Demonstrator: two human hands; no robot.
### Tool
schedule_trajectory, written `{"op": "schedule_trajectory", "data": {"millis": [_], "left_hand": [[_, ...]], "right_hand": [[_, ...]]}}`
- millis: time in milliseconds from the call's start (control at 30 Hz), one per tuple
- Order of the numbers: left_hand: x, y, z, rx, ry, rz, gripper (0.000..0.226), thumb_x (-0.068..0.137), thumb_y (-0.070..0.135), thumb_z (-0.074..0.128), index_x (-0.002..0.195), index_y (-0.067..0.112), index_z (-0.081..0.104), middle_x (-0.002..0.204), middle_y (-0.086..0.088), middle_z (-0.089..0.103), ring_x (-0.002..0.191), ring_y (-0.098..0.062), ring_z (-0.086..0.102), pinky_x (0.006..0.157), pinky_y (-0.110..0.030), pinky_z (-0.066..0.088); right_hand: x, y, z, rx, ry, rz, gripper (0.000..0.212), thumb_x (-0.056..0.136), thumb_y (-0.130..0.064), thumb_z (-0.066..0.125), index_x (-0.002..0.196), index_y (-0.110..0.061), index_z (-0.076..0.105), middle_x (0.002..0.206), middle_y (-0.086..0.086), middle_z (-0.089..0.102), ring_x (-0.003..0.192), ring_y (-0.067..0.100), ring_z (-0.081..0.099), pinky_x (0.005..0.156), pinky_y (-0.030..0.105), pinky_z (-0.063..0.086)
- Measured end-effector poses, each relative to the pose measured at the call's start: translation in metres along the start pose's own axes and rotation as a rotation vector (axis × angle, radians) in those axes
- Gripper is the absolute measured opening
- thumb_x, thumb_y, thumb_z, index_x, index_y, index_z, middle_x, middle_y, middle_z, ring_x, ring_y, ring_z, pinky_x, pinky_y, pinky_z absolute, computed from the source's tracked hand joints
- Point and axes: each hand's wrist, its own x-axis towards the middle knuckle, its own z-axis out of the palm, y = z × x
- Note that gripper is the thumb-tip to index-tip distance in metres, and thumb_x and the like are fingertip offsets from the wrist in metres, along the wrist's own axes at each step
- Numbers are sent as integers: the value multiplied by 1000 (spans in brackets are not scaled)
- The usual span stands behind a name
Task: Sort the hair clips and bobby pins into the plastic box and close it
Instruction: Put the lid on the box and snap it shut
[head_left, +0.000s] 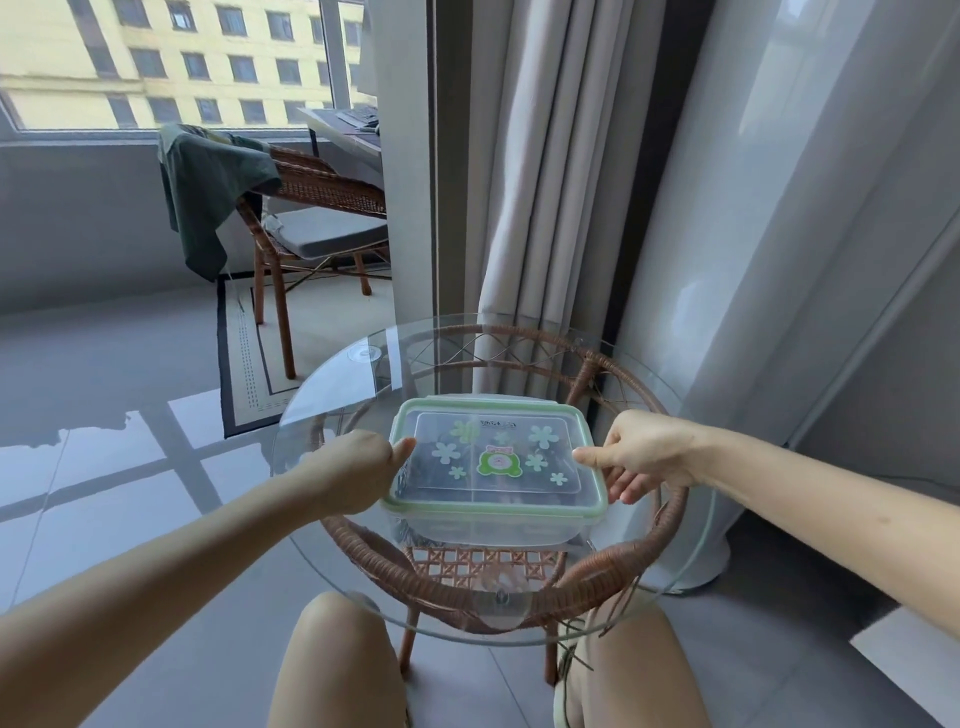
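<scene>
Clear rectangular plastic box (483, 527) with green-rimmed flowered lid (519, 467) on, midway across round glass-topped wicker desk (332, 400); likely light, stiff, slick-walled, best gripped at both short ends; held between hands: left hand (358, 467) pinching left rim, thumb on lid; right hand (644, 452) likewise at right rim.

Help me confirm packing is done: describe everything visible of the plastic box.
The plastic box is rectangular, with clear walls and a clear lid rimmed pale green, printed with flowers and a green cartoon figure. The lid is on; whether its latches are snapped is unclear. Something dark shows dimly through it. It stands flat on the glass table. The left hand grips its left end, the right hand its right end, thumbs on the lid.
</scene>
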Motion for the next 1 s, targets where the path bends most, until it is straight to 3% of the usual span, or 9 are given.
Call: {"op": "schedule_trajectory", "data": {"millis": [233, 333, 400, 500, 600, 667, 700, 800, 1000], "left_hand": [[5, -7, 2, -260, -77, -17, 57, 98, 41, 19, 73, 6, 57, 64, 1, 50, 58, -8, 46, 61, -21, 38], [14, -10, -6, -243, -91, -32, 65, 98, 43, 19, 95, -3, 65, 90, -14, 65, 74, -19, 57, 72, -23, 44], [30, -12, -12, -165, -32, -45, 65, 96, 46, 19, 91, -1, 64, 98, -20, 63, 79, -23, 54, 79, -31, 42], [45, -2, -19, -35, 264, -21, 49, 94, 47, 30, 83, 5, 52, 91, -20, 60, 73, -25, 51, 66, -32, 35], [28, 9, -17, 50, 631, -32, 47, 93, 43, 39, 92, -1, 53, 86, -21, 59, 75, -33, 53, 60, -35, 36], [0, 13, -9, 95, 619, -93, 50, 92, 47, 37, 79, 2, 55, 72, -16, 56, 64, -28, 49, 55, -31, 34], [-13, 13, -3, 149, 554, -138, 56, 91, 51, 34, 71, 5, 56, 66, -12, 53, 60, -26, 48, 53, -29, 34], [-47, 20, 10, 232, 352, -208, 65, 90, 58, 24, 54, 11, 49, 58, -4, 48, 58, -23, 48, 54, -26, 36], [-55, 25, 19, -81, 191, -100, 62, 98, 40, 16, 47, 11, 36, 53, -6, 41, 64, -28, 48, 62, -30, 37]], "right_hand": [[14, 5, -12, 186, -228, 24, 43, 91, -28, 58, 105, 12, 63, 91, 19, 61, 59, 12, 57, 53, 20, 52], [-1, 4, -1, 219, -212, 20, 39, 92, -28, 56, 99, 9, 65, 82, 15, 65, 52, 9, 57, 49, 18, 51], [-20, -3, 25, 205, -241, 63, 40, 94, -33, 51, 90, 5, 65, 71, 12, 65, 47, 9, 57, 45, 18, 49], [-51, -19, 58, 22, -406, 90, 58, 96, -47, 37, 76, 1, 63, 56, 11, 65, 36, 10, 54, 35, 17, 44], [-61, -28, 50, -115, -14, -125, 63, 94, -53, 37, 62, -5, 62, 49, 5, 62, 36, 12, 53, 40, 21, 45], [-53, -20, 39, -420, 393, -305, 59, 92, -59, 35, 65, -11, 57, 60, 0, 61, 56, 16, 59, 57, 31, 48], [-49, -17, 41, -562, 471, -327, 58, 90, -61, 33, 69, -12, 54, 68, 0, 59, 66, 19, 58, 62, 33, 46], [-32, -4, 61, -582, 336, -358, 55, 93, -57, 28, 62, -15, 44, 68, 1, 50, 75, 26, 55, 64, 33, 40], [-24, 2, 65, -505, 271, -462, 53, 98, -48, 21, 57, -19, 37, 60, -4, 41, 70, 24, 47, 67, 34, 34]]}}
